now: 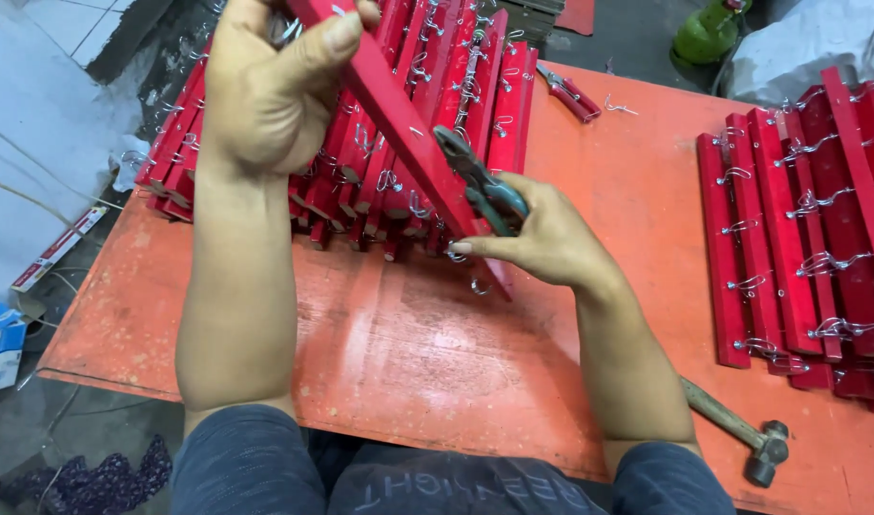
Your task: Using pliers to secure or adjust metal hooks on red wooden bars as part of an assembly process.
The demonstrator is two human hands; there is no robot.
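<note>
My left hand (270, 91) grips the upper end of a long red wooden slat (399, 124), held slanting down toward the orange table (408, 353). My right hand (542, 238) holds blue-handled pliers (480, 181) against the slat's lower part, with a fingertip touching a small wire hook (456, 254) near the slat's bottom end. The slat's lower tip rests on the table.
A pile of red slats with wire hooks (389, 124) lies at the back left of the table. More such slats (809, 229) lie at the right. A hammer (742, 429) rests at the near right edge; red-handled pliers (570, 95) lie at the back.
</note>
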